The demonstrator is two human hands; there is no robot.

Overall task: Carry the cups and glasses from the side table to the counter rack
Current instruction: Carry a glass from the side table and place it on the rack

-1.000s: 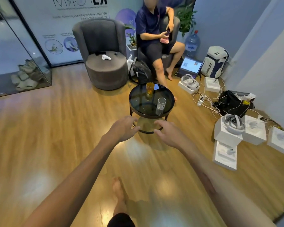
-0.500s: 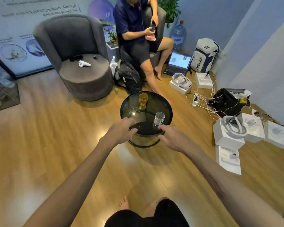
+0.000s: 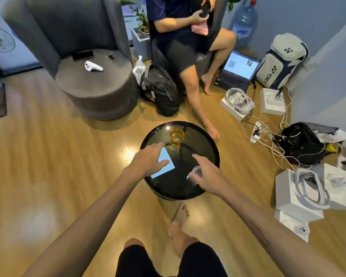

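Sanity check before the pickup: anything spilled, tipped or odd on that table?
Nothing stands out. On the round black glass side table, the amber glass of yellow liquid stands upright with no spill visible. The clear empty glass sits under the right hand; the left hand hovers open.

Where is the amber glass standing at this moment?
In the head view the amber glass stands on the far part of the round black side table, just beyond the left hand.

Bare arms, black shorts (image 3: 168,262), bare feet (image 3: 180,230)
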